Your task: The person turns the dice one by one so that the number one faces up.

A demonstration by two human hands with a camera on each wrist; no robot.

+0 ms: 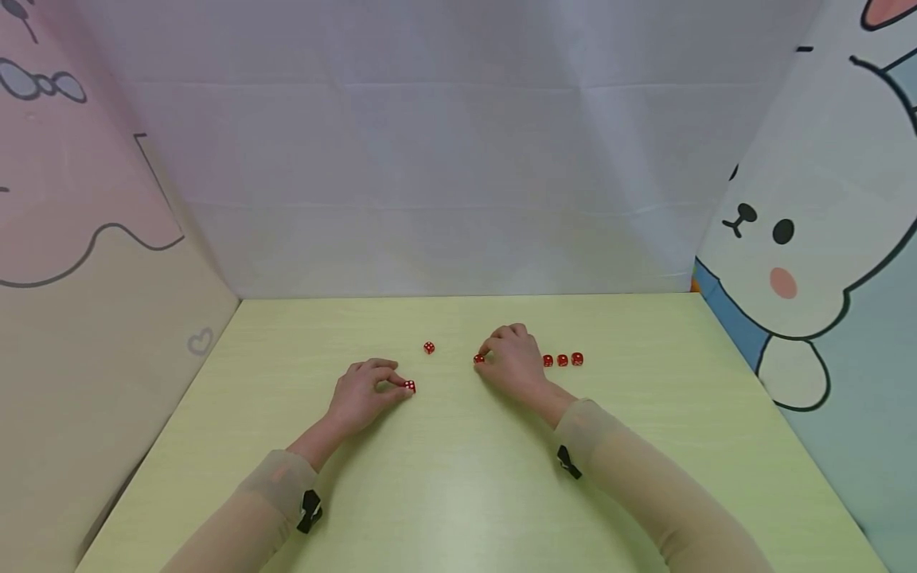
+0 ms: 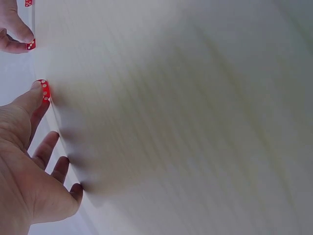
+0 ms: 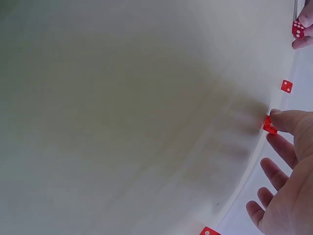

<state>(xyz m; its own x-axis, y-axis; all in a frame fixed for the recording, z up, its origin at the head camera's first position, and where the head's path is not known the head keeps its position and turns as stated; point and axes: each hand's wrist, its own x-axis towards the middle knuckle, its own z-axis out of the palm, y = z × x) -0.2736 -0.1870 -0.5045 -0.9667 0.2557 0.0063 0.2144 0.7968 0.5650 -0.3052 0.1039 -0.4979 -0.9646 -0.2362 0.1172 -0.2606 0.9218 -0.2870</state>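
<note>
While my left hand (image 1: 361, 397) pinches 1 die (image 1: 410, 387) and my right hand (image 1: 513, 359) a 2nd die (image 1: 478, 359), a loose die (image 1: 429, 348) lies between them, nearer the table's (image 1: 451, 485) far edge; 3 more dice (image 1: 562, 360) sit past my right hand, toward the right edge.
</note>
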